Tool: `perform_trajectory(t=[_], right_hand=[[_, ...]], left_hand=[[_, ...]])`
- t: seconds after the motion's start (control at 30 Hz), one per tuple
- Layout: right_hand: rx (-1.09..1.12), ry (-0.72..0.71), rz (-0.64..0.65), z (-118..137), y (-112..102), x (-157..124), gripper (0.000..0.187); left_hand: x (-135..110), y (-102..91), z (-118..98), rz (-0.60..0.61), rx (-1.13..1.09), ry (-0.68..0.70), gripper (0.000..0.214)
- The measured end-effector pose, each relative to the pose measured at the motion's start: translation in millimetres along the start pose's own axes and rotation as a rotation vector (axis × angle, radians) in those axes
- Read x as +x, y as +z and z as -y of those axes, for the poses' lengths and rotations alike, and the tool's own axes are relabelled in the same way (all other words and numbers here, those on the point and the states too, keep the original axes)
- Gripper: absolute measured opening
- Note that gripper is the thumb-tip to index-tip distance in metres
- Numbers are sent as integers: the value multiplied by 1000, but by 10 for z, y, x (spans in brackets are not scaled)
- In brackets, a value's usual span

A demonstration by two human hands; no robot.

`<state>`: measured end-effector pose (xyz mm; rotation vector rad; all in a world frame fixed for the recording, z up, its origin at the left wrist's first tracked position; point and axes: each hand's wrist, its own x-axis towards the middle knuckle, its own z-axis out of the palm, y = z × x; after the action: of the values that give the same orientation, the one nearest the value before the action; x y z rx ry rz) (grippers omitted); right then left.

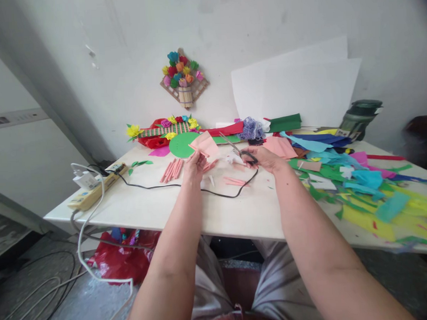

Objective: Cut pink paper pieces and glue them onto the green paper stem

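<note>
A pink paper sheet point(208, 142) is pinched in the firm grip of a person's left hand point(195, 164) above a white tabletop point(238, 218), while the right hand point(264, 158) wraps its grip around the handles of scissors point(242, 153), with pink paper rolls point(171, 170) nearby and colorful scraps point(368, 177) heaped at right.

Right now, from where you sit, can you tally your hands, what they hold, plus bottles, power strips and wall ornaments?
Hands: 2, left hand and right hand
Pink sheet, in the left: 1
Scissors, in the right: 1
Bottle: 1
Power strip: 1
Wall ornament: 1
Total: 7
</note>
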<state>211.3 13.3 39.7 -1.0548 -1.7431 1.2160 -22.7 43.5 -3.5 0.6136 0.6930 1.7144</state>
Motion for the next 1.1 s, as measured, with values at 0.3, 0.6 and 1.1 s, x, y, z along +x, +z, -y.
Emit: perform_trajectory(t=[0.3, 0.6, 1.1], right_hand=[[4, 49, 216, -12, -80, -55, 28], [-90, 78, 236, -31, 27, 11, 22], [-97, 85, 158, -29, 214, 106, 22]], left_hand=[[0, -3, -37, -45, -23, 69, 10], [-4, 16, 2, -34, 0, 43, 5], [-36, 65, 59, 5, -78, -38, 7]])
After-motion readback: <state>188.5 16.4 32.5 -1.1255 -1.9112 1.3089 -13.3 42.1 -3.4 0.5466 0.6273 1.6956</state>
